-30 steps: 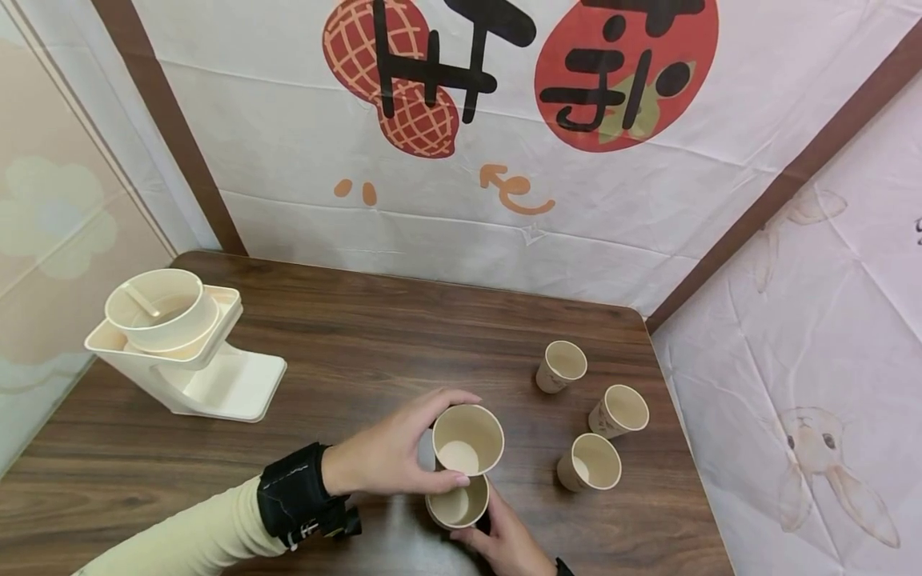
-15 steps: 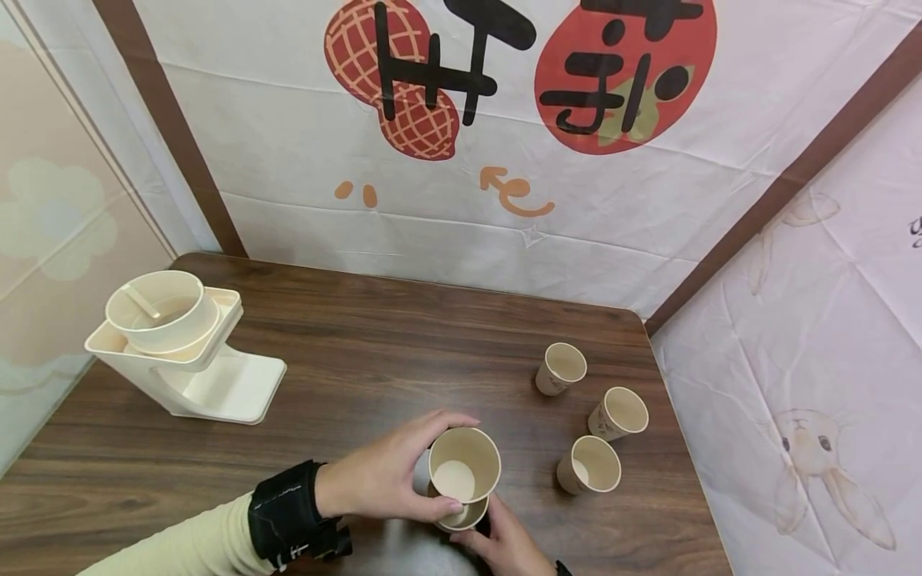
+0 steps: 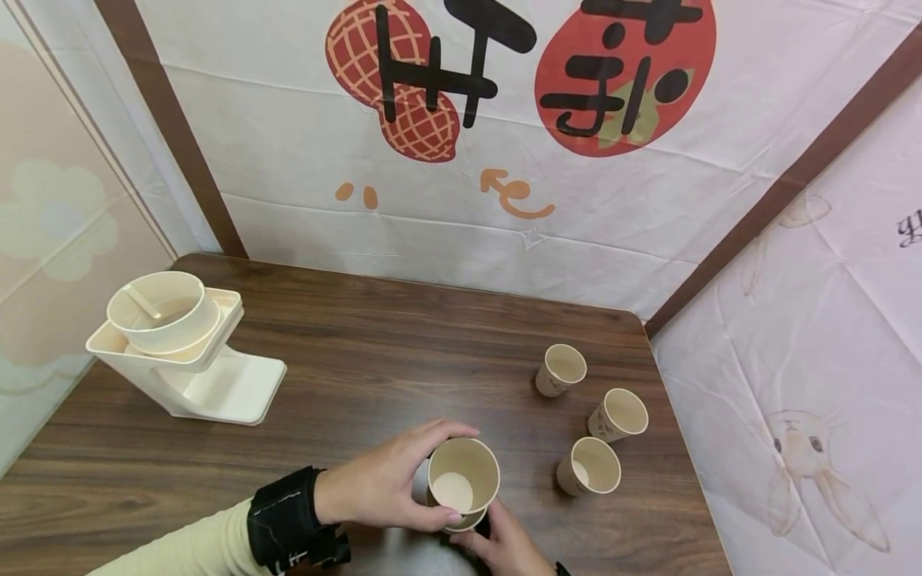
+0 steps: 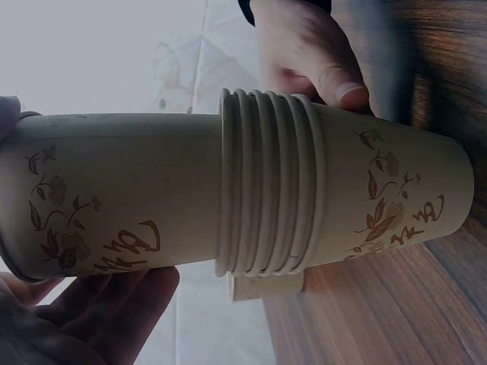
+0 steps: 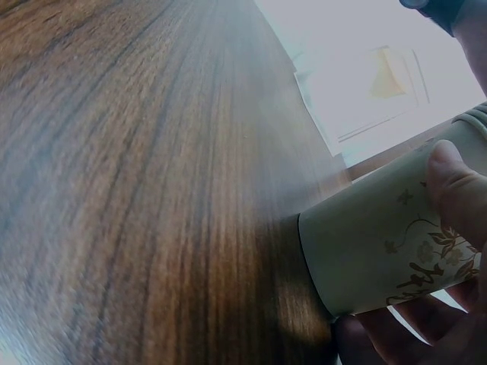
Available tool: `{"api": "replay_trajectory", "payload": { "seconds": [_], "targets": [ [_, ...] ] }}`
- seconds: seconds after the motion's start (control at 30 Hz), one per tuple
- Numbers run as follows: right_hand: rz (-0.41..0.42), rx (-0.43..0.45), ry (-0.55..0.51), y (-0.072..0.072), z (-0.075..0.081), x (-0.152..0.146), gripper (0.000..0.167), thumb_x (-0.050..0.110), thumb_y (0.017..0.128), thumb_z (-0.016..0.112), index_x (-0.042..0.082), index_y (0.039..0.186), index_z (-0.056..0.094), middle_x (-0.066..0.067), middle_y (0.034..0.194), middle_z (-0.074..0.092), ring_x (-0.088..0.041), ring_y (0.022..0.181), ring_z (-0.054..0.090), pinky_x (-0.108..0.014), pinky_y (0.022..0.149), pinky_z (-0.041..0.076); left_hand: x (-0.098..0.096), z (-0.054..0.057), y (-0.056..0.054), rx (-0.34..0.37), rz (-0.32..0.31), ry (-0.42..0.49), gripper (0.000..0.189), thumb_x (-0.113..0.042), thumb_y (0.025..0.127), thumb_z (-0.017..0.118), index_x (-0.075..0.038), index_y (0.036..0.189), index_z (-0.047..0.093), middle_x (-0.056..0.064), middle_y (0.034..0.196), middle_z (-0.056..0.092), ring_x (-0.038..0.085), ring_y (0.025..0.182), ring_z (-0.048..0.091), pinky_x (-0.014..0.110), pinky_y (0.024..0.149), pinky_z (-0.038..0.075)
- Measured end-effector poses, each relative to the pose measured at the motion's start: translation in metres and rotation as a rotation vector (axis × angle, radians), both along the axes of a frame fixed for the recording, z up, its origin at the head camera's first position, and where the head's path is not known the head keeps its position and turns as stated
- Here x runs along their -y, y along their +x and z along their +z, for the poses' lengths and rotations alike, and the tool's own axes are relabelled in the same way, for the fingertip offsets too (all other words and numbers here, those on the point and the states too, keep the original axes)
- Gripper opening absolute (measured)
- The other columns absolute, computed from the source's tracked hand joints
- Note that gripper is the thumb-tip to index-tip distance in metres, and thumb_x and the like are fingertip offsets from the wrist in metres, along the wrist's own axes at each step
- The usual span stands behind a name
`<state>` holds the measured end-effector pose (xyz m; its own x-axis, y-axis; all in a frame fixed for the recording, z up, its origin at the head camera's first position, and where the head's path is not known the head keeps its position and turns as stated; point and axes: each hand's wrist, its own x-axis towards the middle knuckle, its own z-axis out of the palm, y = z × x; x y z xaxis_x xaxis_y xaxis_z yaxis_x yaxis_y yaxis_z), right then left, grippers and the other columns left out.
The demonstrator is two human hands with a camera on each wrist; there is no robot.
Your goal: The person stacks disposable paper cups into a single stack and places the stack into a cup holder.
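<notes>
My left hand (image 3: pixel 389 484) grips a beige paper cup (image 3: pixel 470 458) near its rim, thumb on the near side. In the left wrist view, the bottom of this cup (image 4: pixel 137 190) sits inside a stack of nested paper cups (image 4: pixel 388 182), several rims showing together. Much of its printed wall still stands out above those rims. Around the lower part of the stack, my right hand (image 3: pixel 507 540) curls its fingers and thumb. Seen from the right wrist, the stack (image 5: pixel 365 228) stands at the wooden table, the thumb pressing its side. From the head, the upper cup hides most of the stack.
Toward the right of the wooden table (image 3: pixel 346 320) stand three single paper cups: one farther back (image 3: pixel 551 380), one at the right (image 3: pixel 607 422), one nearer (image 3: pixel 572 478). A white stand (image 3: pixel 238 388) holding a bowl (image 3: pixel 162 332) is at the left. Fabric walls (image 3: pixel 288 224) border the table.
My left hand has lowered the upper cup toward me, and it now covers most of the stack in the head view. The right hand stays in place around the stack.
</notes>
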<state>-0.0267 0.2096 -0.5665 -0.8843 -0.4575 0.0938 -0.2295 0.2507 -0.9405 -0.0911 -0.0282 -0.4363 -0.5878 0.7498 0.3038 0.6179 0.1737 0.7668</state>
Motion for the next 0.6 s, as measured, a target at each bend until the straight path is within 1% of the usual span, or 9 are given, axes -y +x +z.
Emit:
{"api": "replay_trajectory", "payload": {
  "seconds": [0.1, 0.17, 0.33, 0.6],
  "targets": [
    [0.006, -0.018, 0.000, 0.000, 0.000, -0.001, 0.058, 0.016, 0.096, 0.073, 0.003, 0.145, 0.045, -0.016, 0.140, 0.056, -0.008, 0.128, 0.050, -0.023, 0.109, 0.040, 0.000, -0.003, 0.001, 0.000, 0.002, -0.004, 0.072, -0.041, 0.088, 0.080, -0.023, 0.148, 0.044, -0.008, 0.135, 0.057, 0.013, 0.124, 0.054, 0.038, 0.105, 0.048],
    [0.008, -0.045, 0.001, -0.001, -0.001, -0.001, 0.056, 0.014, 0.096, 0.073, 0.003, 0.143, 0.046, -0.017, 0.138, 0.057, -0.008, 0.128, 0.050, -0.024, 0.108, 0.041, 0.000, -0.005, 0.002, 0.003, -0.002, -0.005, 0.073, -0.042, 0.088, 0.080, -0.023, 0.148, 0.043, -0.008, 0.136, 0.056, 0.013, 0.125, 0.054, 0.038, 0.105, 0.048],
    [0.026, -0.098, -0.006, -0.002, -0.001, -0.002, 0.052, 0.010, 0.095, 0.072, 0.002, 0.141, 0.049, -0.017, 0.135, 0.059, -0.009, 0.127, 0.051, -0.026, 0.107, 0.043, -0.001, -0.011, 0.003, -0.015, -0.015, -0.010, 0.075, -0.043, 0.088, 0.080, -0.023, 0.149, 0.042, -0.007, 0.140, 0.053, 0.012, 0.125, 0.055, 0.037, 0.105, 0.048],
    [0.035, -0.050, -0.011, -0.002, -0.001, -0.001, 0.052, 0.013, 0.098, 0.070, 0.003, 0.143, 0.047, -0.015, 0.138, 0.057, -0.010, 0.128, 0.051, -0.026, 0.108, 0.042, -0.001, -0.018, 0.005, -0.019, -0.018, -0.011, 0.077, -0.043, 0.089, 0.079, -0.022, 0.151, 0.040, -0.006, 0.139, 0.053, 0.012, 0.123, 0.056, 0.037, 0.105, 0.049]
  ]
}}
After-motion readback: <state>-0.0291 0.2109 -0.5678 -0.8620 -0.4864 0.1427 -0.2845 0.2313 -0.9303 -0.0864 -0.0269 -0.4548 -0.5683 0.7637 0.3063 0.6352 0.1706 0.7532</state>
